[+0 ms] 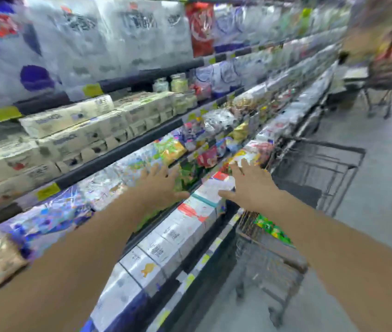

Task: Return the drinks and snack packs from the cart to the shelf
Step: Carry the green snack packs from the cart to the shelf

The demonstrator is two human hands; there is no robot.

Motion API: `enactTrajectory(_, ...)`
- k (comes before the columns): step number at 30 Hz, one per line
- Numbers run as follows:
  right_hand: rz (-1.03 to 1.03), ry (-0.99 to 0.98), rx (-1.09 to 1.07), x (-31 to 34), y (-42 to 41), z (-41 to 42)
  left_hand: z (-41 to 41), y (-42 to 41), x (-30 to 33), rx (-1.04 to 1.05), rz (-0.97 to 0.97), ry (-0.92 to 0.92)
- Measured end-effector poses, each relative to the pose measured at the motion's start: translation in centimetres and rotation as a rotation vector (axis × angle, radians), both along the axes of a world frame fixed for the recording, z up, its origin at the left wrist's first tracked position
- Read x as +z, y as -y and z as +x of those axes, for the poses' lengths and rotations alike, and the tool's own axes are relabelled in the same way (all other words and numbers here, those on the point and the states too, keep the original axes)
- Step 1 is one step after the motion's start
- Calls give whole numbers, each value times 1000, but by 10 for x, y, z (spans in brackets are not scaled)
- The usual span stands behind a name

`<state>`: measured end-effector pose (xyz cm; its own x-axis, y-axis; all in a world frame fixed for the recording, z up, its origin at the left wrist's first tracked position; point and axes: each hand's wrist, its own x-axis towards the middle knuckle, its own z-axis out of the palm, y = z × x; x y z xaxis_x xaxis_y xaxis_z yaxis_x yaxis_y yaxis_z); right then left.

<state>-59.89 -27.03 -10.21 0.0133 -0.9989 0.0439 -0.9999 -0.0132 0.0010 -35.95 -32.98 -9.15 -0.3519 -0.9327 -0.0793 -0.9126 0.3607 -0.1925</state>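
Left hand (160, 185) and right hand (250, 185), fingers spread, holding nothing, flank a white-and-red box (216, 188) on the shelf (108, 161); dark wire cart (269, 257) below right.

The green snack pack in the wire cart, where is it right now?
In the head view, the green snack pack lies in the grey wire cart, lower right of centre, just beside the right forearm and next to the shelf's bottom edge.

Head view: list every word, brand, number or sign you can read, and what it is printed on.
None can be read; the frame is motion-blurred.
White packs, top shelf: dark print, smeared.
Red pack: white logo, unreadable.
Cream boxes: grey lettering, too blurred.
White cartons on the lower shelf: small dark print, unreadable.
Yellow price tags on the shelf edge: no digits legible.
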Motion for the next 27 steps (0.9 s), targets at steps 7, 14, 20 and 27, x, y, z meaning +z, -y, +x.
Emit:
enactTrajectory(7, 71, 59, -238, -32, 1, -110, -138, 46, -25, -207, 107, 12)
enactTrajectory(14, 192, 90, -446, -70, 45, -210, -266, 127, -71, -422, 170, -24)
enactTrajectory(20, 231, 83, -577, -97, 115, -272, -348, 209, -112, -567, 262, -22)
enactTrajectory(27, 294, 189, -673, -131, 177, -317, -416, 290, -158, -665, 338, 33)
